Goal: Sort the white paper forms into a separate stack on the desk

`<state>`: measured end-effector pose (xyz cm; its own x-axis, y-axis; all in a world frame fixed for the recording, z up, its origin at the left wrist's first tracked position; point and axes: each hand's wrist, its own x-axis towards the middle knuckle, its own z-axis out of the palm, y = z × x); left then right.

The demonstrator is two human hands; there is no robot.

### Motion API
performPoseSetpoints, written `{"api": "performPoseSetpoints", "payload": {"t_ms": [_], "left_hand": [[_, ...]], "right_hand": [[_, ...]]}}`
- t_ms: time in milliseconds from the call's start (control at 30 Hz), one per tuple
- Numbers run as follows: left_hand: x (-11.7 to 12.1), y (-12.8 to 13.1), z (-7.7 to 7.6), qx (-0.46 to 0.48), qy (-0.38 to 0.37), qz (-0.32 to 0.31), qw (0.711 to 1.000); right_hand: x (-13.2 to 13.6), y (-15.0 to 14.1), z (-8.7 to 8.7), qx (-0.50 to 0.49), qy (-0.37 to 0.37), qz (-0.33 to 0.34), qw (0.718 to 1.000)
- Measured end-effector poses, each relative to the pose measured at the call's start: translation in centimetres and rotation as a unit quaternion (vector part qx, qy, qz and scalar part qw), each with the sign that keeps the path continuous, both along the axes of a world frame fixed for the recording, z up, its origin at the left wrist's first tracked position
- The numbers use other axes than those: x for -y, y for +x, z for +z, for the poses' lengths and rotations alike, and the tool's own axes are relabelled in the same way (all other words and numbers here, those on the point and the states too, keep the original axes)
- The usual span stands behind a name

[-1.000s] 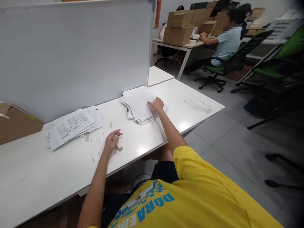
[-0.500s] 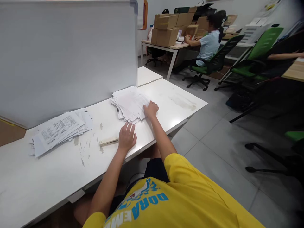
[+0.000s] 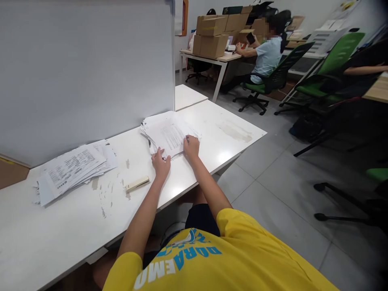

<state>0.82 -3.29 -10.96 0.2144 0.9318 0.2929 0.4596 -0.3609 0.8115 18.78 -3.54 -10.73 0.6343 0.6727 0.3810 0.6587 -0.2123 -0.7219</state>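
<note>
Both my hands are at the near edge of a pile of printed sheets [image 3: 165, 130] on the white desk [image 3: 75, 218]. My right hand [image 3: 191, 146] pinches the top sheet at its near corner, fingers curled. My left hand [image 3: 160, 162] presses on the pile's near left corner, fingers bent onto the paper. A small cream stapler-like bar [image 3: 138, 184] lies on the desk to the left of my left hand, untouched. A second fanned pile of printed sheets [image 3: 72, 167] lies further left.
A grey partition [image 3: 85, 68] stands behind the desk. A person sits at a far desk with cardboard boxes [image 3: 212, 38]. Green office chairs [image 3: 333, 72] stand to the right over grey floor tiles.
My left hand left the cream bar and moved right onto the near pile. My right hand shifted from flat on the pile to gripping the top sheet, now printed side up.
</note>
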Motion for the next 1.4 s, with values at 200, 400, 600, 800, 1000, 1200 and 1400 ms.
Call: {"api": "performPoseSetpoints", "payload": {"t_ms": [200, 400, 600, 800, 1000, 1200, 1400], "left_hand": [[-0.3, -0.8, 0.3, 0.173, -0.095, -0.057, 0.979], [-0.9, -1.0, 0.2, 0.26, -0.147, -0.073, 0.951], [-0.8, -1.1, 0.1, 0.19, -0.114, -0.086, 0.971], [-0.5, -1.2, 0.2, 0.132, -0.062, -0.018, 0.989], [-0.2, -1.2, 0.4, 0.167, -0.088, -0.019, 0.982], [0.0, -1.1, 0.5, 0.277, -0.169, -0.07, 0.943], [0.2, -0.6, 0.8, 0.337, -0.28, -0.159, 0.885]], "right_hand": [[0.7, -0.3, 1.0, -0.036, -0.055, -0.012, 0.998], [0.9, -0.3, 1.3, -0.089, -0.063, -0.023, 0.994], [1.0, -0.1, 0.9, -0.244, 0.019, 0.06, 0.968], [3.2, -1.0, -0.5, -0.306, 0.059, 0.066, 0.948], [4.6, -1.8, -0.7, -0.201, 0.034, 0.053, 0.978], [4.9, -2.2, -0.1, -0.105, 0.045, -0.002, 0.993], [5.1, -2.1, 0.0, -0.255, 0.096, 0.04, 0.961]]}}
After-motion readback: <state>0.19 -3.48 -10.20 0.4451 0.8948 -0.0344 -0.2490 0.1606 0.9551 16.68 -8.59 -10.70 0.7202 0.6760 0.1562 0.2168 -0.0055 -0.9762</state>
